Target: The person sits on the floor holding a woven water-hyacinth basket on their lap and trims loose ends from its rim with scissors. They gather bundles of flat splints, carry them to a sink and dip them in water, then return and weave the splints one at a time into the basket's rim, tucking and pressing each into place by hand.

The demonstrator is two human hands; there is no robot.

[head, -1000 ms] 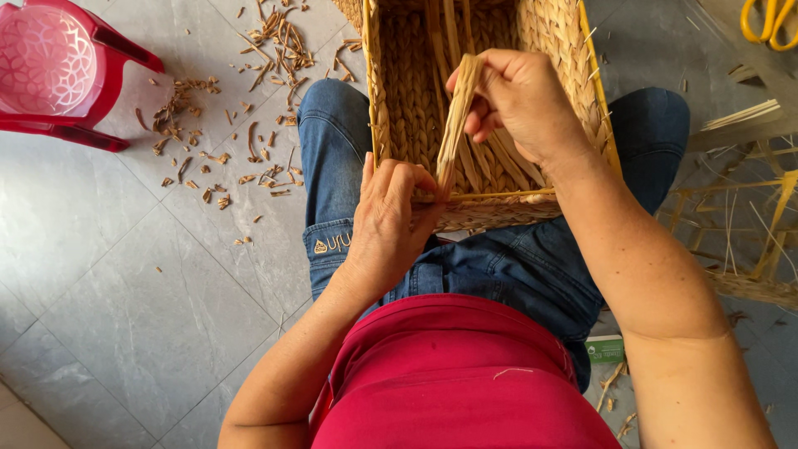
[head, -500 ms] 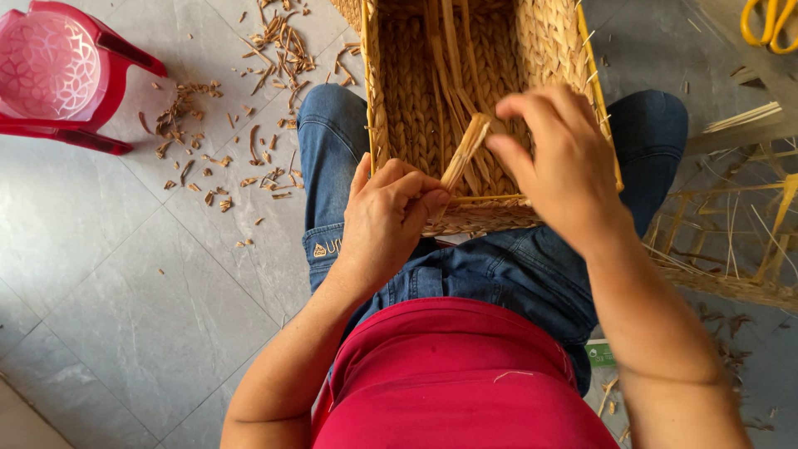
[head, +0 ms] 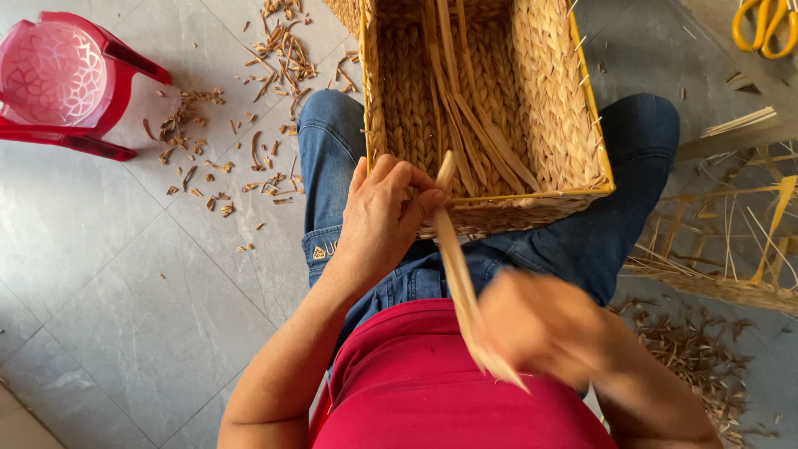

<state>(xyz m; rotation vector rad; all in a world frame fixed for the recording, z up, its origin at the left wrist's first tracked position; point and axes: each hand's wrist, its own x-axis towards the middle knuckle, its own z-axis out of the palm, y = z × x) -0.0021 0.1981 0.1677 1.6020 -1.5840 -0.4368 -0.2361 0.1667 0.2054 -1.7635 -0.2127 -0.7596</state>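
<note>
A rectangular woven straw basket point(head: 555, 108) rests on my lap, between my knees in blue jeans. Several loose flat straw strips point(head: 465, 116) lie inside it. My left hand point(head: 384, 218) presses on the basket's near rim at its left corner, fingers pinching the weave where a long pale straw strip point(head: 455, 270) comes out. My right hand point(head: 544, 326), blurred with motion, grips the lower end of that strip in front of my red shirt, well below the basket.
A red plastic stool point(head: 62, 79) stands at the top left on the grey tiled floor. Straw scraps point(head: 224, 150) litter the floor left of my leg. A bare wire-and-straw frame point(head: 731, 249) lies at right, more scraps below it. Yellow scissors point(head: 765, 25) lie at the top right.
My right hand has left the inside of the basket and pulled the straw strip down toward my body. The left hand has stayed on the near rim.
</note>
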